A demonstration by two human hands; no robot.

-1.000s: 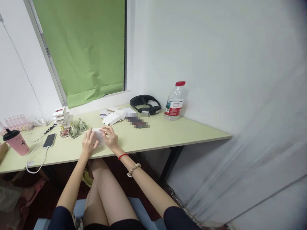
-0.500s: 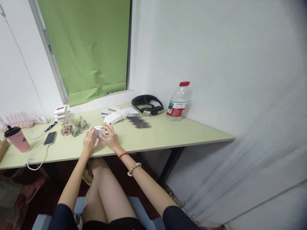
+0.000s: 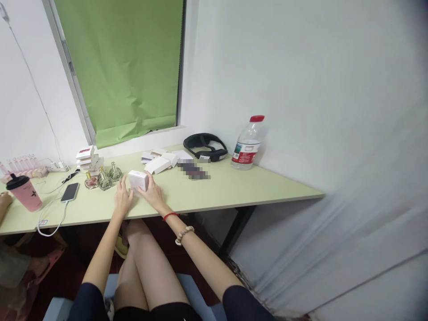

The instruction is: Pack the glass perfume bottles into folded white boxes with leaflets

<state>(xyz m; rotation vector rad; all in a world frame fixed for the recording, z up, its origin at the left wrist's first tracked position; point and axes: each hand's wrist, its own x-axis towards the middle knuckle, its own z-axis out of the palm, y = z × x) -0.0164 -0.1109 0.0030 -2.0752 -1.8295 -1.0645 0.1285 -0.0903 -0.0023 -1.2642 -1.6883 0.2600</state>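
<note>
A small white carton (image 3: 138,180) is in the fingers of my right hand (image 3: 154,192), over the near part of the table. My left hand (image 3: 123,198) is just left of the carton, its fingers apart and holding nothing. Beyond it, to the left, stand several glass perfume bottles (image 3: 104,179), some green and one pinkish. A stack of white boxes (image 3: 86,158) rises behind them. Past my right hand lies a heap of white cartons and papers (image 3: 161,162).
A black headset (image 3: 205,147) and a red-capped plastic bottle (image 3: 247,147) stand along the wall. At left are a pink cup (image 3: 26,194), a phone (image 3: 70,192) on a white cable, and another person's hand (image 3: 4,200). The table edge (image 3: 200,209) runs in front of me.
My left hand has come off the carton and opened beside it. The carton has turned in my right hand, so its top and side now show.
</note>
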